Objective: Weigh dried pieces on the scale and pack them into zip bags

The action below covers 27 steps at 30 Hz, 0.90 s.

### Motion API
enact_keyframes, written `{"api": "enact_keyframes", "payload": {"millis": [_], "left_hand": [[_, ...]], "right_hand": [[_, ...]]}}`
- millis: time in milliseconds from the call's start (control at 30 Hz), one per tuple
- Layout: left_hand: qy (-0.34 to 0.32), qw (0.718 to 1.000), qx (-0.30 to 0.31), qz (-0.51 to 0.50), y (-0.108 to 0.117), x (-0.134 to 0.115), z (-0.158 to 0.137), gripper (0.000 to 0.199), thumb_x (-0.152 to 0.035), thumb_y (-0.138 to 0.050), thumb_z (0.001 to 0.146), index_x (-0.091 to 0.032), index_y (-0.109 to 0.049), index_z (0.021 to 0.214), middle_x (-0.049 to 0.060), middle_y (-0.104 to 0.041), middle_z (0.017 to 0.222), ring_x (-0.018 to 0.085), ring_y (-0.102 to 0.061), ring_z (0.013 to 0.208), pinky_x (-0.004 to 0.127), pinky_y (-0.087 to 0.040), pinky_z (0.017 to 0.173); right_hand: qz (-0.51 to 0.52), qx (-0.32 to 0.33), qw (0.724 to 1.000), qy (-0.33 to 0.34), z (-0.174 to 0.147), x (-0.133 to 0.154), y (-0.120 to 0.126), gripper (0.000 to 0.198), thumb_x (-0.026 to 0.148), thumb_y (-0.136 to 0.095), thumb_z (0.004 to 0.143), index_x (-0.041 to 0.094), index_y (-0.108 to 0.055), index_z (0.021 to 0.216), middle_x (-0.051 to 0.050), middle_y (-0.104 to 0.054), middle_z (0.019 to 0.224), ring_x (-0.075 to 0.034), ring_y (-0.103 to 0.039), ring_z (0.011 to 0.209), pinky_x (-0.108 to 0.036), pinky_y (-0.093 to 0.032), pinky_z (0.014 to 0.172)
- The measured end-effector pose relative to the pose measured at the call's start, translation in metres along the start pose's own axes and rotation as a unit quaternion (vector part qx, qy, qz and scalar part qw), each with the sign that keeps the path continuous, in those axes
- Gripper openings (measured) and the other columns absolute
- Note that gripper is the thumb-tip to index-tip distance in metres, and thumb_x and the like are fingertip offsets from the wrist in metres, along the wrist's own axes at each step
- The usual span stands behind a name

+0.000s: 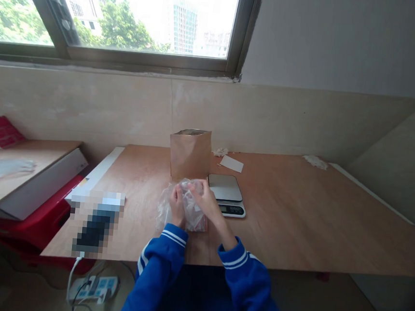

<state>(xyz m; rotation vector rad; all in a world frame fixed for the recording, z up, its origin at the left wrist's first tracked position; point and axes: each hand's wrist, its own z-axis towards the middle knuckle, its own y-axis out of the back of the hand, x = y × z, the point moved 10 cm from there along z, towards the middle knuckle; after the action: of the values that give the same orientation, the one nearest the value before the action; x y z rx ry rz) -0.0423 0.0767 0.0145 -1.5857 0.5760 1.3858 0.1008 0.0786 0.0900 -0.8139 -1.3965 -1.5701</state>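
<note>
Between my two hands a crumpled clear plastic bag (195,216) is held just above the front of the table. My left hand (177,205) is closed with the fingers pinching the bag's upper left part. On the other side, my right hand (204,199) grips the top right of the same bag. A red line, perhaps a zip seal, shows near its lower right edge. Right behind the bag stands an open brown kraft paper bag (190,155). A white kitchen scale (225,188) with a dark display lies beside my right hand, nothing on its plate.
A blurred phone-like dark object (95,228) with a white cable lies at the table's left edge. At the back are a white card (232,164) and crumpled white scraps (315,161). A power strip (96,287) and red stool (22,231) stand below left.
</note>
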Motion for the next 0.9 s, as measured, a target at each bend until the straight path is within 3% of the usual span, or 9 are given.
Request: {"api": "enact_keyframes", "payload": {"millis": [100,200,333,400,567,700,800,900], "left_hand": [[-0.079,0.996,0.002,0.046,-0.003,-0.018,-0.006,0.034,-0.051,-0.055,0.087,-0.02,-0.059,0.073,0.001,-0.058,0.07,0.015,-0.054,0.068,0.026,-0.043,0.067],[-0.059,0.997,0.033,0.044,-0.012,-0.023,-0.012,0.036,-0.053,-0.055,0.087,-0.021,-0.061,0.074,-0.002,-0.052,0.061,0.013,-0.048,0.056,0.024,-0.041,0.057],[0.018,0.973,0.223,0.046,-0.055,-0.025,-0.03,0.035,-0.053,-0.065,0.079,-0.019,-0.064,0.072,-0.003,-0.049,0.054,0.011,-0.042,0.046,0.023,-0.033,0.045],[0.031,0.96,0.271,0.06,-0.068,-0.03,-0.039,0.032,-0.049,-0.07,0.076,-0.018,-0.065,0.068,-0.003,-0.048,0.052,0.01,-0.042,0.046,0.022,-0.032,0.044],[-0.005,0.955,0.274,0.115,-0.072,-0.046,-0.044,0.029,-0.046,-0.068,0.079,-0.018,-0.069,0.069,-0.002,-0.047,0.049,0.011,-0.041,0.044,0.023,-0.03,0.044],[-0.047,0.963,0.215,0.154,-0.06,-0.05,-0.043,0.029,-0.047,-0.064,0.081,-0.02,-0.068,0.071,-0.001,-0.053,0.053,0.012,-0.043,0.045,0.023,-0.032,0.046],[-0.059,0.972,0.153,0.169,-0.048,-0.051,-0.044,0.027,-0.047,-0.062,0.083,-0.021,-0.068,0.077,0.0,-0.058,0.058,0.013,-0.047,0.048,0.023,-0.033,0.047],[-0.05,0.981,0.105,0.157,-0.035,-0.055,-0.045,0.029,-0.049,-0.063,0.081,-0.021,-0.07,0.079,0.003,-0.065,0.068,0.013,-0.048,0.047,0.023,-0.034,0.045]], "right_hand": [[-0.012,-0.006,1.0,0.001,-0.008,-0.001,0.009,0.039,0.054,-0.051,0.089,0.021,-0.051,0.108,-0.01,-0.068,0.106,-0.022,-0.065,0.097,-0.031,-0.049,0.083],[-0.015,-0.021,0.999,0.028,-0.008,0.004,0.024,0.032,0.045,-0.037,0.097,0.02,-0.057,0.099,-0.011,-0.07,0.1,-0.022,-0.066,0.096,-0.03,-0.049,0.085],[0.005,-0.095,0.995,-0.014,-0.008,-0.011,0.058,0.054,0.05,-0.01,0.099,0.019,-0.052,0.114,-0.013,-0.07,0.102,-0.022,-0.067,0.08,-0.032,-0.052,0.072],[0.02,-0.126,0.991,-0.038,-0.011,-0.021,0.073,0.065,0.057,-0.002,0.097,0.018,-0.049,0.12,-0.015,-0.069,0.102,-0.022,-0.065,0.071,-0.033,-0.052,0.063],[0.075,-0.139,0.984,-0.087,-0.024,-0.045,0.09,0.081,0.076,-0.001,0.086,0.019,-0.048,0.121,-0.014,-0.069,0.092,-0.018,-0.053,0.044,-0.033,-0.043,0.043],[0.184,-0.067,0.975,-0.105,-0.032,-0.059,0.068,0.074,0.081,-0.022,0.082,0.022,-0.046,0.12,-0.013,-0.067,0.101,-0.021,-0.063,0.059,-0.035,-0.052,0.051],[0.244,0.002,0.965,-0.094,-0.041,-0.063,0.042,0.066,0.07,-0.057,0.074,0.024,-0.043,0.119,-0.011,-0.064,0.107,-0.023,-0.067,0.079,-0.036,-0.057,0.064],[0.294,0.03,0.952,-0.074,-0.054,-0.066,0.03,0.06,0.054,-0.07,0.071,0.026,-0.044,0.116,-0.006,-0.064,0.099,-0.021,-0.066,0.075,-0.038,-0.058,0.066]]}}
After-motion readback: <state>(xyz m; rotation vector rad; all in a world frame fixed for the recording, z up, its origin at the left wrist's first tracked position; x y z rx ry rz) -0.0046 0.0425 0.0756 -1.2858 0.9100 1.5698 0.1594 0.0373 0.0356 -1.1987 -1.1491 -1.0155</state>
